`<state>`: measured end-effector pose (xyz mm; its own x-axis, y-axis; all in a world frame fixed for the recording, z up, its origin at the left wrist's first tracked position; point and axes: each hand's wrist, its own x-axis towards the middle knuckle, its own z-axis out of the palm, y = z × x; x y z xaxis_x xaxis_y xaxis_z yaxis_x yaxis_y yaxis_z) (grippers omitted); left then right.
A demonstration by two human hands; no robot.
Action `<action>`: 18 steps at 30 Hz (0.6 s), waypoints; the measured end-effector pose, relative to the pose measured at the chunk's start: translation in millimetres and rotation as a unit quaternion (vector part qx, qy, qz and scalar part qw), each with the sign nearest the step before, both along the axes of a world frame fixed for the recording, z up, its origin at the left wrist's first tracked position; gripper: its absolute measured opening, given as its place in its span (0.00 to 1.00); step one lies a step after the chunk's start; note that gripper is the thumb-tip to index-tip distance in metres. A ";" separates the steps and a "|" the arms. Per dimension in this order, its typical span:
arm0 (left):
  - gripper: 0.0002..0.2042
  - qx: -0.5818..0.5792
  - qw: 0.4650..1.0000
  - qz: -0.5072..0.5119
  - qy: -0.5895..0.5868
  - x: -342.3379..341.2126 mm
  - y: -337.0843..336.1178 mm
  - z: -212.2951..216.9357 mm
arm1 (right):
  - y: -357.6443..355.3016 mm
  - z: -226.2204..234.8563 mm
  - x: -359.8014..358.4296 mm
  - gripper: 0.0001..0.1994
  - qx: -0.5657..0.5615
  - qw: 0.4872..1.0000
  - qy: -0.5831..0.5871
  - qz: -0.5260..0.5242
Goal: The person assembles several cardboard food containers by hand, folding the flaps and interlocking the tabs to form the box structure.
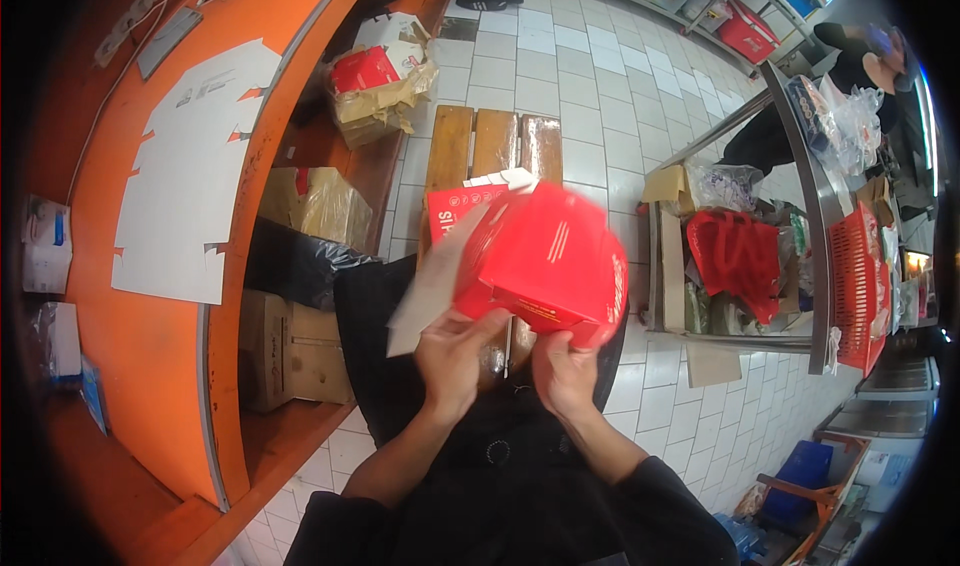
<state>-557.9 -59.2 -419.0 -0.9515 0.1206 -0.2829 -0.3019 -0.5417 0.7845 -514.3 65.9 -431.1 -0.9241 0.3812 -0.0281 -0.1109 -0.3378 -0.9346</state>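
Red folded cardboard [545, 251], gripping fingers [480, 329], slatted wood [495, 146]

A red box [545, 246] held up

The left hand [448, 361] and the right hand [568, 374] pinch the near edge of the red box. A white flap [425, 286] sticks out on its left side. Under the red box is a wooden bench [495, 146], and a flat red card [458, 204] lies on it. Left of the red box, a big white card [195, 176] lies on an orange table [150, 356].

Counter [170, 366] left; box [530, 256] between; rack [822, 296] right.
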 end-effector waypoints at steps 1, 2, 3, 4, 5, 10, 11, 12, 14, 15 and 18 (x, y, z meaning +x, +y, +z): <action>0.09 0.177 0.982 -0.060 -0.041 2.0 4.3 -5.1 | 2.0 -8.1 3.4 0.14 -0.024 0.999 -0.017 0.022; 0.11 0.239 0.967 -0.084 -0.024 2.8 5.9 -12.3 | 5.5 -26.2 5.2 0.16 -0.181 0.972 0.072 0.129; 0.13 0.297 0.949 -0.107 -0.010 3.5 5.9 -21.5 | 2.4 -15.9 4.5 0.16 -0.146 0.982 0.059 0.107; 0.15 0.352 0.926 -0.136 0.000 1.4 7.7 -20.0 | 0.3 -3.4 4.1 0.16 -0.111 0.989 0.048 0.082; 0.17 0.315 0.943 -0.106 -0.002 5.9 6.5 -14.7 | 4.9 0.5 4.9 0.18 -0.033 0.992 0.026 0.117; 0.28 0.290 0.954 -0.076 -0.023 10.3 -4.4 24.7 | 44.7 -55.0 26.4 0.22 -0.086 0.987 -0.133 0.025; 0.24 0.334 0.936 -0.074 -0.078 8.6 -16.8 29.6 | 55.0 -64.6 31.6 0.22 -0.310 0.931 -0.188 -0.045; 0.21 0.367 0.919 -0.098 -0.107 3.0 -30.5 34.1 | 56.9 -54.5 14.2 0.22 -0.217 0.964 -0.154 -0.023; 0.21 0.575 0.801 -0.162 -0.050 11.7 -58.1 12.1 | 49.7 -11.3 -21.8 0.23 -0.037 0.996 -0.061 0.051; 0.20 0.458 0.879 -0.087 -0.097 16.0 -57.9 28.3 | 50.3 7.0 -36.8 0.23 -0.006 0.997 -0.011 0.071; 0.15 0.132 0.986 -0.021 -0.104 12.4 -38.4 34.0 | 39.0 50.9 -55.4 0.24 0.029 0.979 0.111 0.168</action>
<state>-545.5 -97.6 -385.0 -0.8690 0.2546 -0.4244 -0.4677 -0.7026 0.5363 -569.7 104.9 -380.1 -0.9782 0.0503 0.2014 -0.2064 -0.3367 -0.9187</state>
